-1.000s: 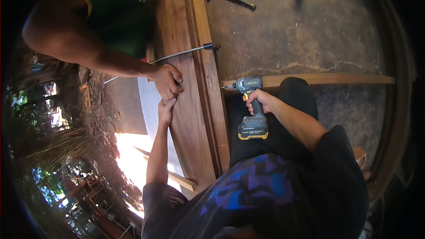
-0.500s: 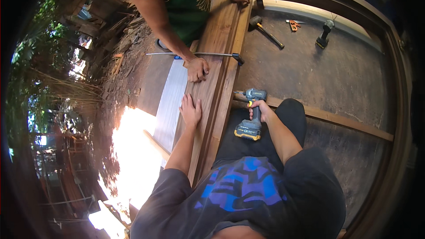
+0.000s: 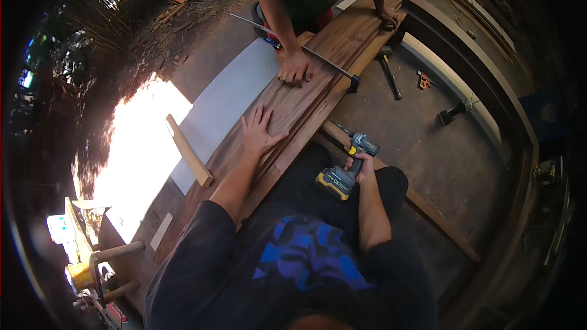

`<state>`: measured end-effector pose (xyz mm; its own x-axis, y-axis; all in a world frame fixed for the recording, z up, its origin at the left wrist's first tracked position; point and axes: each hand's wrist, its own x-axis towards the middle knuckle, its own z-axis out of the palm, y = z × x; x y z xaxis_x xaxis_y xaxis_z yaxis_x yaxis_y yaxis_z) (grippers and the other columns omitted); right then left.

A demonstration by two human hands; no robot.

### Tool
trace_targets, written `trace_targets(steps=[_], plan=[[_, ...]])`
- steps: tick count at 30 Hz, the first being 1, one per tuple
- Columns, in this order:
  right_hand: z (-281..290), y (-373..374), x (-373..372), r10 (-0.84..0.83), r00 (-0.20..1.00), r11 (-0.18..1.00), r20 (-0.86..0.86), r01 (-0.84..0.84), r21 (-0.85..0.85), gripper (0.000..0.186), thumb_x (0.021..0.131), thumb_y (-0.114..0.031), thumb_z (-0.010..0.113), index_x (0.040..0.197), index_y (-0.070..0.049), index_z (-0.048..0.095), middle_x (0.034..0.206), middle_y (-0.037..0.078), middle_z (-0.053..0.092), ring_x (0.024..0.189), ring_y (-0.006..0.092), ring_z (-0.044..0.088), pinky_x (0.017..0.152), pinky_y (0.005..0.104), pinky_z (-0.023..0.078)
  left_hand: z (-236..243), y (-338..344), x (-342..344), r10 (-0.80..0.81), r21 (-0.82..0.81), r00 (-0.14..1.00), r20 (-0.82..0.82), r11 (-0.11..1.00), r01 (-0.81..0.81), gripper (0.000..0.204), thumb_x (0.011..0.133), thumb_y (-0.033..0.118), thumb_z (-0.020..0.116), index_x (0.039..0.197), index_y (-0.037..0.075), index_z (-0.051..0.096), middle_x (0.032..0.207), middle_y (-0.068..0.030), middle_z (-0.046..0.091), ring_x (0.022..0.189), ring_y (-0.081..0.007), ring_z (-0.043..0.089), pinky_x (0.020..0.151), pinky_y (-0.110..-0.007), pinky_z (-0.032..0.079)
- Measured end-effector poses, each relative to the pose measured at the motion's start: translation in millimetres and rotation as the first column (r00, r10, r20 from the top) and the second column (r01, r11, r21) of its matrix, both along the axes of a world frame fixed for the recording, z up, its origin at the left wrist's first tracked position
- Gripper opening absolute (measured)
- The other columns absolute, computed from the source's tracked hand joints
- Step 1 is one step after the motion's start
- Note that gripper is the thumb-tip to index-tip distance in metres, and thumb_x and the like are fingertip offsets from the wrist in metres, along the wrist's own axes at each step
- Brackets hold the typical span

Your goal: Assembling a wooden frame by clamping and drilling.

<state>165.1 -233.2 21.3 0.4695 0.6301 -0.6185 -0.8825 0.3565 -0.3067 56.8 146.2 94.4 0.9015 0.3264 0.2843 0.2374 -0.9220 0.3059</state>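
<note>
My left hand (image 3: 257,132) lies on a long brown wooden board (image 3: 278,102), its fingers spread and palm down. A cordless impact driver (image 3: 351,171), dark grey with yellow accents, is gripped in my right hand (image 3: 365,166) above my lap. Its bit points up and left toward the board's near side edge, apart from it. Farther along the board, a co-worker's hand (image 3: 296,68) presses on top, and their other hand (image 3: 387,19) rests near the far end. Between these two, a bar clamp (image 3: 327,61) crosses the board.
A brown wooden frame (image 3: 520,128) encloses the right side, with a crossbar (image 3: 437,219). Within it lie a hammer (image 3: 390,76), an orange-handled square (image 3: 424,79) and another power tool (image 3: 452,113). A loose wood strip (image 3: 188,151) lies left of the board; a wooden stand (image 3: 98,263) is lower left.
The whole view has turned, so the board now slants more to the right. My left hand's fingers have spread wider. The impact driver stays in my right hand, now tilted.
</note>
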Motion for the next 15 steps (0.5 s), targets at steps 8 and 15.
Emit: trace_targets(steps=[8,15], plan=[[65,-94,-32,-0.329,0.902,0.940,0.280,0.284,0.188,0.072,0.080,-0.020,0.062,0.149,-0.005,0.045,0.080,0.008,0.058,0.071,0.0236,0.059,0.074,0.0446,0.051,-7,5,-7,0.039,-0.012,0.995,0.090,0.999,-0.038,0.086,0.075,0.069,0.073,0.137,0.011,0.063,0.156,-0.0160,0.047,0.146,-0.0326,0.040,0.120,-0.066,0.020],[100,-197,-88,-0.523,0.782,0.820,0.338,0.353,0.451,0.070,0.089,-0.022,0.064,0.153,-0.007,0.039,0.084,0.007,0.052,0.076,0.0194,0.053,0.078,0.0394,0.047,-5,5,19,0.393,-0.424,0.906,0.161,0.856,-0.296,0.070,0.084,0.056,0.072,0.134,0.009,0.065,0.152,-0.0183,0.050,0.143,-0.0323,0.043,0.122,-0.059,0.023]])
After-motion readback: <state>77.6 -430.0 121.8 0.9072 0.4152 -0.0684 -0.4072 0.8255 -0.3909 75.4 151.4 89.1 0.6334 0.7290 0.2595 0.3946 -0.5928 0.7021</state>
